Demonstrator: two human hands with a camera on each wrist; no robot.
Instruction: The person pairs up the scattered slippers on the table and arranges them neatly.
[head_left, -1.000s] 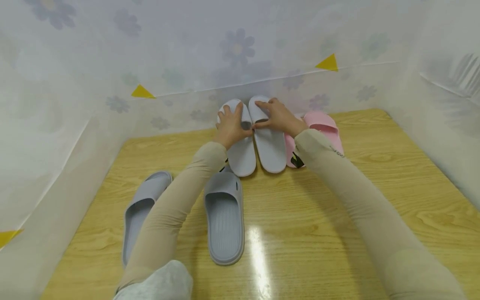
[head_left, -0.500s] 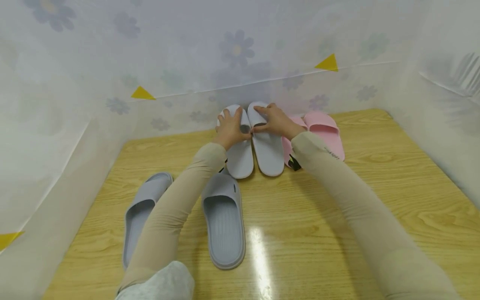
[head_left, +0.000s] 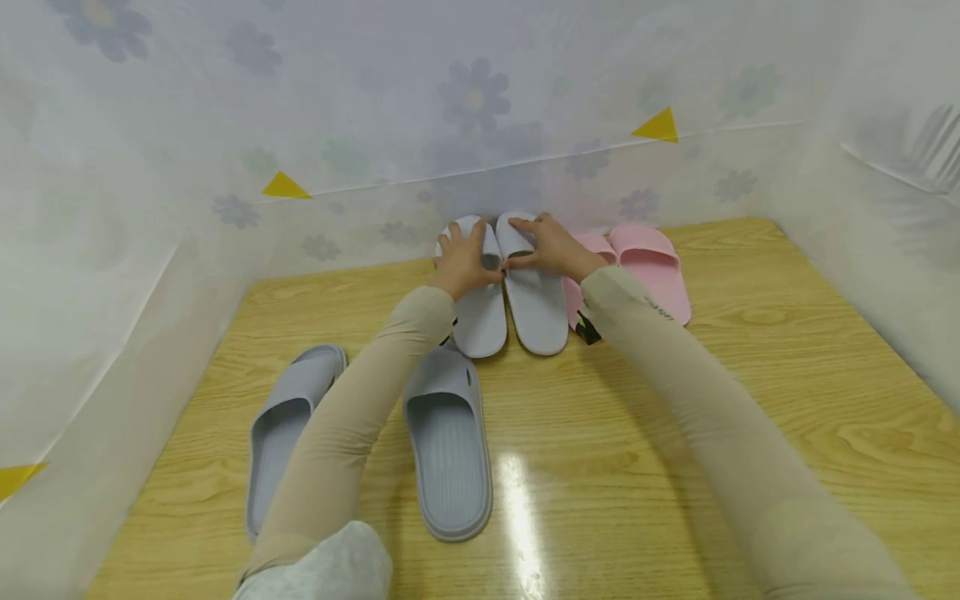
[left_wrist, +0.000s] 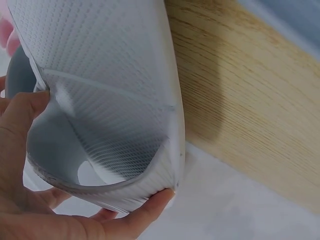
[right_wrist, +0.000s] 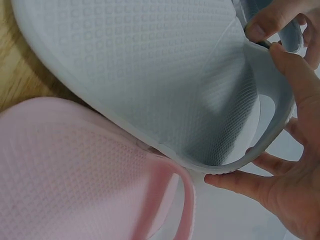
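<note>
White slippers gripped at the toe straps, heels toward the person

Head view: the left hand (head_left: pixel 459 260) and right hand (head_left: pixel 551 246) are closed over the left white slipper (head_left: pixel 478 312) and right white slipper (head_left: pixel 537 307) by the back wall. Wrist views: fingers (left_wrist: pixel 150 207) and fingers (right_wrist: pixel 240 182) are curled round the straps.

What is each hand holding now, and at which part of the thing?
Left hand grips the left white slipper by its strap; right hand grips the right white slipper by its strap.

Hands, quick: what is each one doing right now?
Left hand: grips the strap of the left pale grey rubber slipper.
Right hand: grips the strap of the right pale grey rubber slipper.
</note>
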